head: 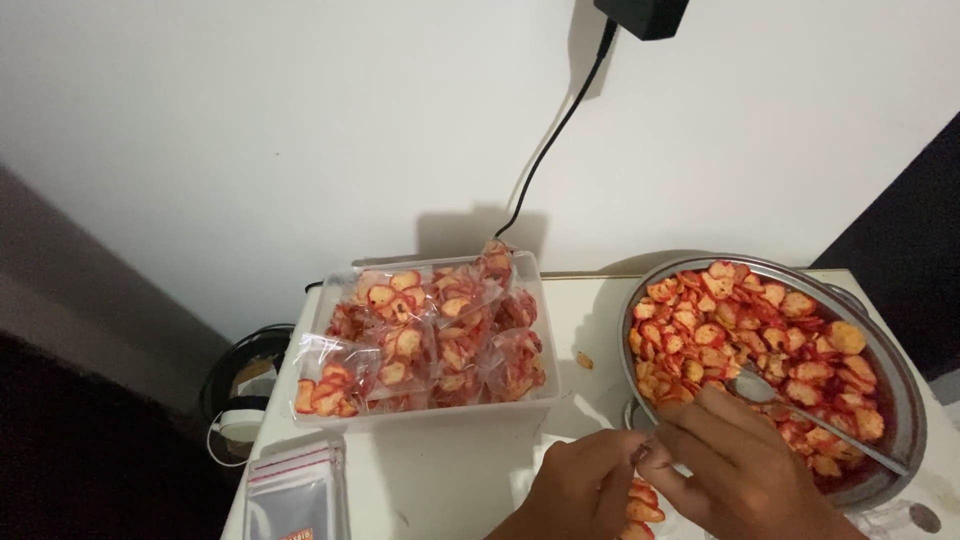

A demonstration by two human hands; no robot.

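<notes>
Nearest, both hands meet at the near edge of the white table (590, 330): the left hand (575, 490) and right hand (740, 470) pinch the mouth of a small clear bag (640, 505) between their fingertips, closed on it, with a few red chips showing inside (most of the bag is hidden under the hands). It looks very light, limp and slippery, its contents brittle, so the film at the top edge is the place to hold, not the chips. Left of them lies a stack of empty zip bags (295, 490). Farther right, a metal bowl (900, 380) holds loose chips and a spoon (800, 405). Farther left, a clear tub (450, 400) holds filled packets.
</notes>
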